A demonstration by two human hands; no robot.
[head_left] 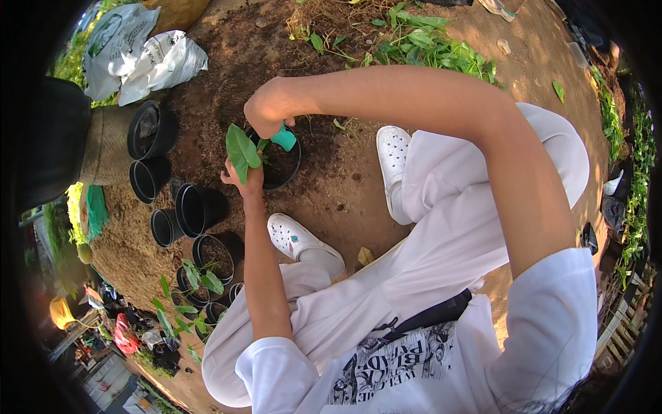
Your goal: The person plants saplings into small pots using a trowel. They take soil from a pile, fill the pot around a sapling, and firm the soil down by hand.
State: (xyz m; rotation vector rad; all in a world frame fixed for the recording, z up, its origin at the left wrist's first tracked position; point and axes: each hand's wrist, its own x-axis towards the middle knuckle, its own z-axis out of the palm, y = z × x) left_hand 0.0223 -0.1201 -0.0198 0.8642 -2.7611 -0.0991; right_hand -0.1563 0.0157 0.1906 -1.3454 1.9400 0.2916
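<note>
A black plant pot (pixel 295 164) with dark soil stands on the ground in front of me. My right hand (pixel 269 110) reaches over its far rim, closed on a teal scoop-like tool (pixel 284 138); its handle is hidden in the fingers. At the pot's left side my left hand (pixel 243 178) grips a young plant (pixel 241 153) with a broad green leaf. That leaf covers part of the fingers, and the stem is mostly hidden between the two hands. The plant leans over the pot's left rim.
Empty black pots (pixel 200 209) stand at the left, with potted leafy plants (pixel 196 276) nearer me. White sacks (pixel 162 65) lie far left beside a woven basket (pixel 107 145). Cut greenery (pixel 427 45) is heaped at the far side. My white clogs (pixel 296 238) flank the near ground.
</note>
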